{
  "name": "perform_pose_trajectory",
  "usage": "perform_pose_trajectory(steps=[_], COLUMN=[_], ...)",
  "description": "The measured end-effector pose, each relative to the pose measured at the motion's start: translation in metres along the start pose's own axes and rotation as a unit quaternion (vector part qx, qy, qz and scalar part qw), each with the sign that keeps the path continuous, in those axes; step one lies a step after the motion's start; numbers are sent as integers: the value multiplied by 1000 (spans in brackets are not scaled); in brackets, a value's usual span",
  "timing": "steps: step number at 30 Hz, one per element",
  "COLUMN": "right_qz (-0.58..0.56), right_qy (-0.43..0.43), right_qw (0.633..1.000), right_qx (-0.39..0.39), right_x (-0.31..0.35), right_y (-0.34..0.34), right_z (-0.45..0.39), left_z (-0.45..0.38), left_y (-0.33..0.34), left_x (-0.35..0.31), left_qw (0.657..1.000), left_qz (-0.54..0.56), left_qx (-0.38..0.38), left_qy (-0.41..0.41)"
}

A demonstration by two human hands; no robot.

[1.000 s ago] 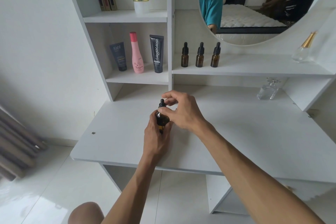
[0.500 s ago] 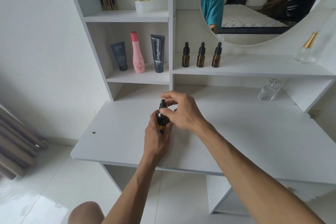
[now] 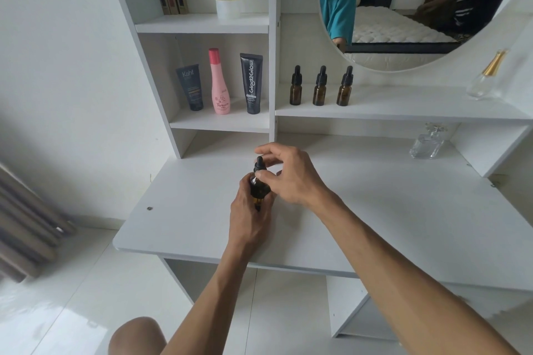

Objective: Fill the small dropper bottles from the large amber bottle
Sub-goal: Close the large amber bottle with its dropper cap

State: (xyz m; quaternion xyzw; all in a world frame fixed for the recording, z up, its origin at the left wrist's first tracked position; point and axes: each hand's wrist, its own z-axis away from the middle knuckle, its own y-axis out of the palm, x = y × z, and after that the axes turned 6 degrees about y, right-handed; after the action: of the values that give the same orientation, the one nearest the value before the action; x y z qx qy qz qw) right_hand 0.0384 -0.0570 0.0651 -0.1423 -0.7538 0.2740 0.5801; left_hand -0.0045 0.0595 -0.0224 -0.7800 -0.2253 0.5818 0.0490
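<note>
The large amber bottle [image 3: 258,188] with a black dropper cap stands upright on the white desk [image 3: 375,210], near its middle. My left hand [image 3: 248,219] wraps around the bottle's lower body from the near side. My right hand [image 3: 291,176] pinches the black cap between thumb and fingers. Three small amber dropper bottles [image 3: 295,89] [image 3: 319,90] [image 3: 344,90] stand capped in a row on the shelf under the mirror.
A dark tube [image 3: 191,86], a pink bottle [image 3: 220,83] and a black tube [image 3: 252,83] stand in the left cubby. A clear perfume bottle [image 3: 427,143] sits at the desk's back right, another [image 3: 486,78] on the shelf above. A round mirror [image 3: 403,8] hangs behind.
My right fingers have shifted slightly around the cap; the bottle and my left hand stay in place.
</note>
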Motion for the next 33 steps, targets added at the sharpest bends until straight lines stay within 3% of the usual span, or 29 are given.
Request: perform_pose_trajectory(steps=[33], right_qz=[2], right_qy=[14], right_qw=[1000], right_qx=[5], right_x=[-2], right_y=[1], right_z=[0], left_z=[0], left_y=[0], left_x=[4], left_qw=[1000], left_qz=[2], left_qx=[1], left_qy=[-2])
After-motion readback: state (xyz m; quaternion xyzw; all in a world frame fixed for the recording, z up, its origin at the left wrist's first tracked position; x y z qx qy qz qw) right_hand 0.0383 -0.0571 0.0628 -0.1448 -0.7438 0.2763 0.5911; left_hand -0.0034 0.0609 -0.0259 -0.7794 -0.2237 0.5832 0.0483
